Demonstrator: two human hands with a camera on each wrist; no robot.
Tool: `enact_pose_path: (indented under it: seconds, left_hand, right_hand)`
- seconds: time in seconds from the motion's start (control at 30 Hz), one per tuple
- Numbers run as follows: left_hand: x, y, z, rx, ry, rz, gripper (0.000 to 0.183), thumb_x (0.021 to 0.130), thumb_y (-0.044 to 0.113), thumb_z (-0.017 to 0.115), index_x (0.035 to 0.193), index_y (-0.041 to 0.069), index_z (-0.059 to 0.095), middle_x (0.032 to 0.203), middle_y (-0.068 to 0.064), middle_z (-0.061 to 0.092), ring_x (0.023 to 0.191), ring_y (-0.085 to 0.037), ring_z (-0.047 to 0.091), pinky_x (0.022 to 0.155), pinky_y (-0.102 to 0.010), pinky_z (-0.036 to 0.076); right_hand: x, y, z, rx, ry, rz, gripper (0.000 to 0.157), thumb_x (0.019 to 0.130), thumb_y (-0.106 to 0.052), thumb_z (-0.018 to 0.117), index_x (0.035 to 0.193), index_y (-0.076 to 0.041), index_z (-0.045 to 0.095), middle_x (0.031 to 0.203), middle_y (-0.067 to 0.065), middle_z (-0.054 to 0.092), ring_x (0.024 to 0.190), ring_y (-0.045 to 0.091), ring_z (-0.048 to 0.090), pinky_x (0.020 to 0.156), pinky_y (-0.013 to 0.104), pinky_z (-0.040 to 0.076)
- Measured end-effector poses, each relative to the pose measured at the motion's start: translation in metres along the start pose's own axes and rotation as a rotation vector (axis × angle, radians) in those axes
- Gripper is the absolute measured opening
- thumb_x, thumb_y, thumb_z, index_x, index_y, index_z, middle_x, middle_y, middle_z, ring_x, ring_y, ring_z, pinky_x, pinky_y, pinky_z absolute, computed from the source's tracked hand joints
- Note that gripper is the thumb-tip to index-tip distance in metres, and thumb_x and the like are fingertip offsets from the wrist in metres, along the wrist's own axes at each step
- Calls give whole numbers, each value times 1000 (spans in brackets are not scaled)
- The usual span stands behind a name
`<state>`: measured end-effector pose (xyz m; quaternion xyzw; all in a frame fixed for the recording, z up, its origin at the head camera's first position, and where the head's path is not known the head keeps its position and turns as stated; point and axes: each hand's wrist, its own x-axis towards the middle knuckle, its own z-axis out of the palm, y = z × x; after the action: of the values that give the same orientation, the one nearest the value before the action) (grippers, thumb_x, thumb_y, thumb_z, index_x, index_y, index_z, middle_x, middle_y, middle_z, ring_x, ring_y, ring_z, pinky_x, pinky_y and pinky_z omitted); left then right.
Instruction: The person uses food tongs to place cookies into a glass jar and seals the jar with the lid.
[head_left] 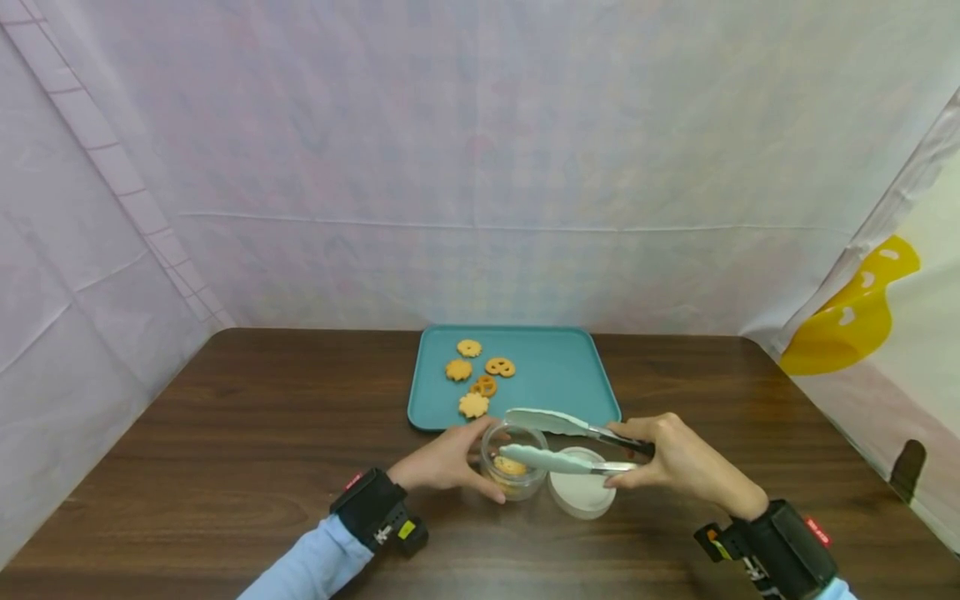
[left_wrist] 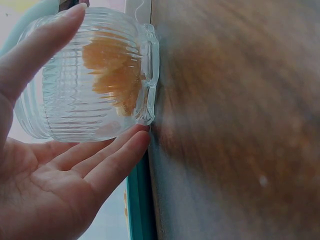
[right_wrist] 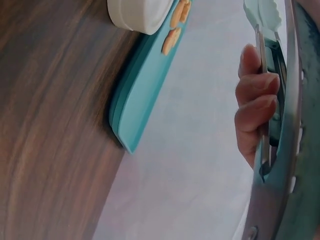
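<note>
Pale cloth [head_left: 480, 150] hangs behind a dark wooden table [head_left: 300, 400]. I see the fingers of the right hand [head_left: 667, 457] gripping tongs [head_left: 553, 461], their tips parted over a glass jar [left_wrist: 65, 100] with cookies [head_left: 510, 466] inside; the left hand [head_left: 446, 460] holds it between thumb and fingers. Beside it stands a round white container [head_left: 581, 496]; beyond, five biscuits [head_left: 474, 406] lie on a teal tray [head_left: 558, 375].

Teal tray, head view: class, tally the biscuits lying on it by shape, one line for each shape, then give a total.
Flower-shaped biscuits: 3
Pretzel-shaped biscuits: 2
Total on the tray: 5
</note>
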<state>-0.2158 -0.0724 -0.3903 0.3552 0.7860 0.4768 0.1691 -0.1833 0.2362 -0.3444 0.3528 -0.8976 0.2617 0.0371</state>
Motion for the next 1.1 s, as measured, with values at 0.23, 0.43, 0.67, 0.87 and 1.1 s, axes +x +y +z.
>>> enact_pose_path:
  seconds: [0.23,0.43,0.67,0.87,1.1]
  left_hand:
    - [0,1,0,-8,12,-17,75,65,16,78,127,4,38,125,-18,50,112,-31,50,96,-45,46]
    - [0,1,0,-1,2,-18,76,66,17,77,128,5,35,130,-23,48,116,-32,46,96,-45,47]
    - [0,1,1,-18,2,-21,74,65,15,77,127,3,37,129,-23,48,116,-32,46,96,-44,47]
    - [1,0,2,-11,4,-17,73,64,15,78,125,3,38,129,-23,49,116,-32,47,95,-43,47]
    - [1,0,1,-5,6,-11,74,65,14,78,126,3,38,128,-24,49,115,-32,47,95,-42,48]
  right_hand:
    - [9,2,4,-11,83,5,62,69,-44,68,113,-1,60,70,-1,62,54,3,45,45,20,41]
    - [23,6,4,-62,158,58,66,67,-47,69,113,-1,60,66,-6,56,51,2,39,42,21,33]
    - [45,17,5,-144,205,77,70,65,-48,71,110,4,60,59,-4,51,44,2,26,40,20,23]
    - [62,22,10,-198,175,100,70,62,-51,72,107,2,63,60,-2,58,47,4,38,42,21,35]
    - [80,19,18,-226,90,65,66,62,-48,74,107,0,64,59,-3,57,51,5,44,45,23,42]
